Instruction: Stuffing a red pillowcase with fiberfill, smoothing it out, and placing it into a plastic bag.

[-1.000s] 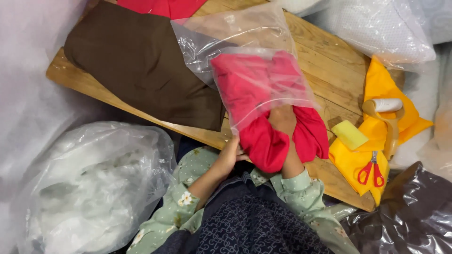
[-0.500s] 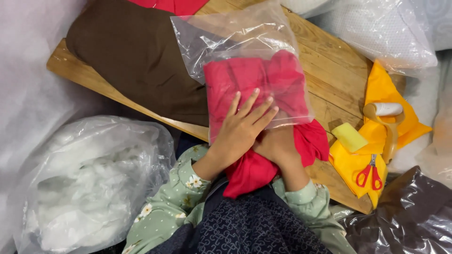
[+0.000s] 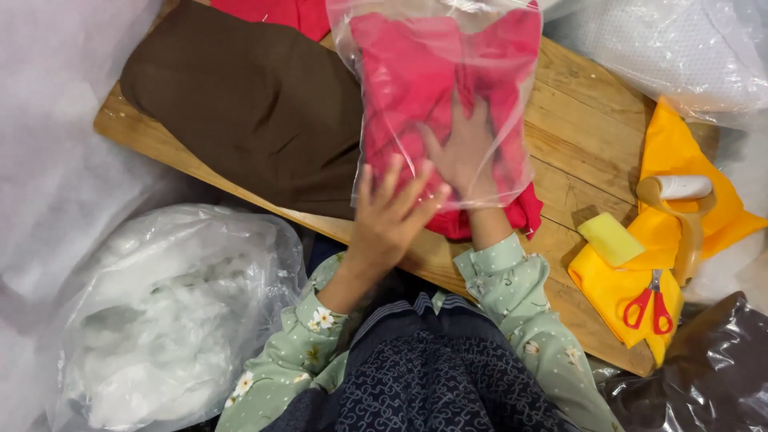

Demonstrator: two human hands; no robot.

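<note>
A clear plastic bag (image 3: 384,48) lies on the wooden board (image 3: 592,104), stuffed with red cloth (image 3: 408,88). My right hand (image 3: 464,152) is inside the bag up to the wrist, fingers spread flat against the red cloth. A bit of the cloth sticks out at the bag's mouth by my right wrist. On the outside, my left hand (image 3: 392,216) presses flat on the bag's lower edge with fingers apart. Both sleeves are light green with small flowers.
A brown cloth (image 3: 248,104) covers the board's left part. On the right lie yellow fabric (image 3: 680,152), a yellow sponge (image 3: 610,238), red-handled scissors (image 3: 650,304) and a tape dispenser (image 3: 680,192). A bag of white stuffing (image 3: 160,320) sits at lower left, and a dark plastic bag (image 3: 704,376) at lower right.
The bag with the red cloth has slid farther up the board. My right hand has gone deeper into the bag, and my left hand has dropped from its middle to its lower edge.
</note>
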